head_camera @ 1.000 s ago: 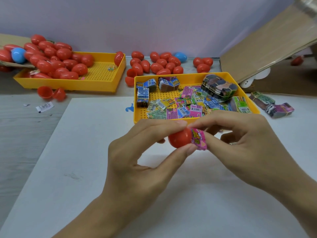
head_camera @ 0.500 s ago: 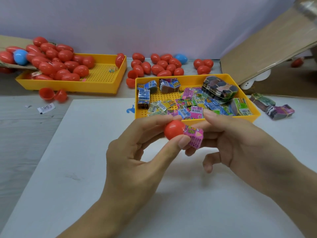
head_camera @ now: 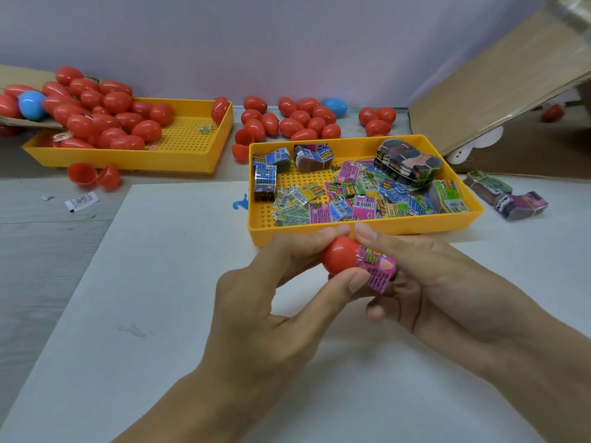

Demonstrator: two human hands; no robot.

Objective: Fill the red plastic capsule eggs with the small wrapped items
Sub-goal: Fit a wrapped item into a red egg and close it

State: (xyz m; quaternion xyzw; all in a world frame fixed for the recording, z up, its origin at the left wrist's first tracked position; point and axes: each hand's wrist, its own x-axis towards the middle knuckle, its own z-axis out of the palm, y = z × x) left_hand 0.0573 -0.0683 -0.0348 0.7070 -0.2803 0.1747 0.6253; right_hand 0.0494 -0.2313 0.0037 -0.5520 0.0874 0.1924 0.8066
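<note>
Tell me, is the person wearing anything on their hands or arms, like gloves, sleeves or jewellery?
Nothing shows. Both the left hand and the right hand are bare, with no gloves, rings or watch in view. The forearms are bare too, with no sleeve reaching into the picture. The fingernails look short and unpainted.

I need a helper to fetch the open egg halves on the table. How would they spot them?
Find the left yellow tray heaped with closed red eggs. On the table by its front left corner lie two open red halves, hollow cups, unlike the closed eggs.
</note>
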